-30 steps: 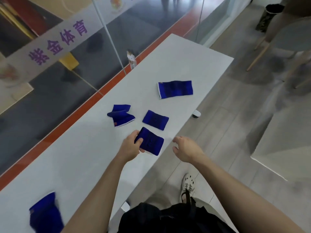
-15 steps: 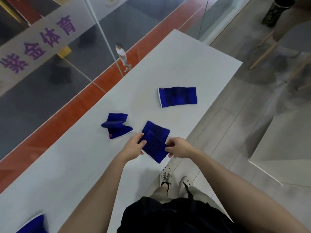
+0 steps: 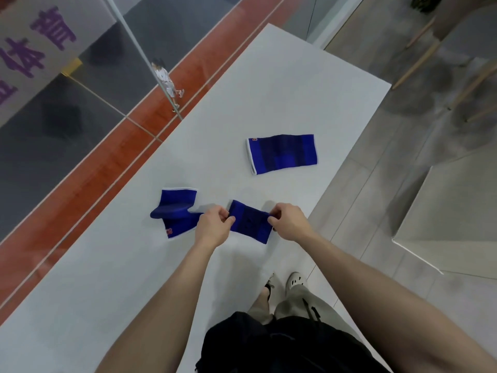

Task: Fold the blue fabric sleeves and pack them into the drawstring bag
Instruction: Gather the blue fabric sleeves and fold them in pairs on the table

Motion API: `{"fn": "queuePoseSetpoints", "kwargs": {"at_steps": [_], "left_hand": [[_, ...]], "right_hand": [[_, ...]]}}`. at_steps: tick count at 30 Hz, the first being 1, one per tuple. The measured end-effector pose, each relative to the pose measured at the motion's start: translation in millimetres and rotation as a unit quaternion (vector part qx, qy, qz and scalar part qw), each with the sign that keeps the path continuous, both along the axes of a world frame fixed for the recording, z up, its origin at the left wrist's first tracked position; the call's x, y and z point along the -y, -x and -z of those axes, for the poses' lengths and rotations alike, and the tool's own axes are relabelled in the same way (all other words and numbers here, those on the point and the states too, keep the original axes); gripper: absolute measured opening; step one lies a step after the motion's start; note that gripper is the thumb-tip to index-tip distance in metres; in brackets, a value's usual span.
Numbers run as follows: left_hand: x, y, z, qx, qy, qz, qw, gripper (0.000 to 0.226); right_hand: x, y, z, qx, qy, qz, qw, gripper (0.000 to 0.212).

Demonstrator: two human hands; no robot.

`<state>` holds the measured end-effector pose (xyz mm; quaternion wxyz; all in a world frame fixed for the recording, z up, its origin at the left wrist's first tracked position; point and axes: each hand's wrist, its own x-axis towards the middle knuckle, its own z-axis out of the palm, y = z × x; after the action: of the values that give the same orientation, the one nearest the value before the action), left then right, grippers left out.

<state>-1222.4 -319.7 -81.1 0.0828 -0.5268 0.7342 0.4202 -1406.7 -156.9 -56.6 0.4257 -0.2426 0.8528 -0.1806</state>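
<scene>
A small folded blue sleeve is held just above the white table near its right edge. My left hand pinches its left end and my right hand pinches its right end. It covers the spot where another folded piece lay, which is hidden now. A crumpled blue sleeve with white trim lies just left of my left hand. A longer flat blue sleeve lies further up the table. No drawstring bag is in view.
The table runs along a glass wall on the left. Its right edge drops to a tiled floor, where my feet stand. A pale block sits to the right; wooden chair legs are beyond.
My right hand came in and took the sleeve's right end. Both hands carried it up the table over the other folded piece. The view shifted, so the blue piece at bottom left left the frame.
</scene>
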Motion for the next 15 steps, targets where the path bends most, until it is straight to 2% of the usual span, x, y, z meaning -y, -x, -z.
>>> {"fn": "queuePoseSetpoints", "kwargs": {"at_steps": [7,9,12,15], "left_hand": [[7,3,3,0.037,0.004,0.016,0.999,0.022],[6,4,1,0.054,0.022,0.028,0.998,0.025],[0,8,-5,0.076,0.072,0.08,0.991,0.042],[-5,14,-9,0.073,0.084,0.105,0.988,0.04]], "right_hand": [[11,1,9,-0.032,-0.023,-0.013,0.999,0.007],[12,0,10,-0.048,-0.025,-0.021,0.998,0.016],[13,-2,9,-0.061,-0.04,-0.063,0.995,0.038],[16,-5,10,-0.07,-0.074,-0.111,0.989,0.043]]}}
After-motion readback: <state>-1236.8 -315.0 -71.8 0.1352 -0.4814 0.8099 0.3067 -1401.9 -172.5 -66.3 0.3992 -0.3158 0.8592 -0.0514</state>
